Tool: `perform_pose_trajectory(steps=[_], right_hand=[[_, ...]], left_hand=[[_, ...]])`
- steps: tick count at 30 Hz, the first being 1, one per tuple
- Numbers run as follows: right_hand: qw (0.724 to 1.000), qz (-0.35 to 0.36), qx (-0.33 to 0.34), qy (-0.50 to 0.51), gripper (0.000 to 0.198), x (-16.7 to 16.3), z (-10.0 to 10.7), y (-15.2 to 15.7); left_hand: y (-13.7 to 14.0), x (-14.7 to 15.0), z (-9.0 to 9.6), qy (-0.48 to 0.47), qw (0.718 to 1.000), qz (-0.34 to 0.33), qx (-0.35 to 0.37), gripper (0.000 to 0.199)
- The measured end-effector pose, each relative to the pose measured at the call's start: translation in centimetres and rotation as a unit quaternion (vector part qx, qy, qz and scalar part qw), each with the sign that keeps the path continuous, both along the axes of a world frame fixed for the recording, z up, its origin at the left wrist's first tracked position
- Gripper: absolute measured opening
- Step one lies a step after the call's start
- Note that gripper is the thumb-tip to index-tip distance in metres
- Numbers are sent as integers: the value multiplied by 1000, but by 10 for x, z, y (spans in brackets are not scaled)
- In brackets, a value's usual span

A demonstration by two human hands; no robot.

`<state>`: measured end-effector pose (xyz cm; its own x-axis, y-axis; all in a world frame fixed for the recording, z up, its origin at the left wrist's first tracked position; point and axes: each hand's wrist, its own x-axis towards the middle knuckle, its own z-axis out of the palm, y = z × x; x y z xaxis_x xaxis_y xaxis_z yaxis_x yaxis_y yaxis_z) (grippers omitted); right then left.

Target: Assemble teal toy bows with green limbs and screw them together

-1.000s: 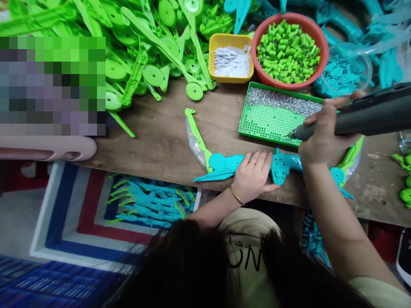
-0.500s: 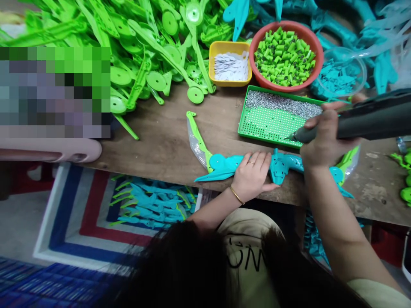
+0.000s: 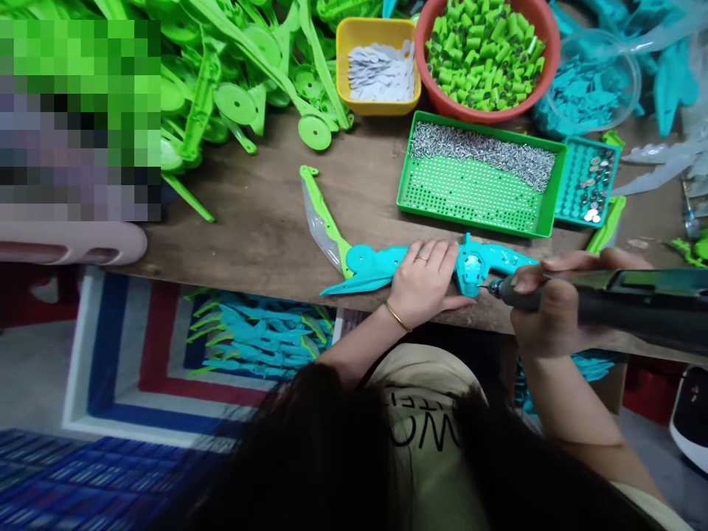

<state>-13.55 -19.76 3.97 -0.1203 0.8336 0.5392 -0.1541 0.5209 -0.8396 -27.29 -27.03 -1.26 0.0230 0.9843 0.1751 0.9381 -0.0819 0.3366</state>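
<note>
Right, driver (image 3: 625, 304) runs off the right edge; it and the right hand (image 3: 556, 310) hide the bow piece's (image 3: 381, 267) right end. Tip contact at the central block (image 3: 472, 271) is hard to make out. Right fingers grasp the driver; left hand (image 3: 423, 274) fingers clasp the bow piece on the surface (image 3: 248, 195). Half a second ago, tip was over the green tray (image 3: 470, 195).

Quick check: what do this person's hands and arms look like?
Both ungloved. The left hand has a golden ring and, at the wrist, a thin golden bangle. The right hand looks unadorned; a pale sleeve shows on that arm; the left one is hidden.
</note>
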Motion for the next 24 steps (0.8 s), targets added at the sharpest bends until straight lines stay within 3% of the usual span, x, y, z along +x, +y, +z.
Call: perform_pose_trajectory(steps=[8,12,15,17,21,24], right_hand=[[999,40,-18,-22,46,2,-16,-4],[994,76,-79,23,34,0,6,10],[999,38,-29,23,27,-9,26,40],[1000,10,11,16,21,-21,30,63],[995,-91,-8,31,27,-52,4,94],[989,-125,-56,-54,31,-65,-22,102]], left_hand=[[2,0,-2,4,1000,-3,-11,93],[-12,-6,8,10,1000,6,-23,88],[-19,-10,15,6,1000,7,-22,95],[-12,-8,19,-13,1000,4,-18,99],[17,6,22,-18,997,30,-67,68],[32,13,20,-20,993,60,-96,53]])
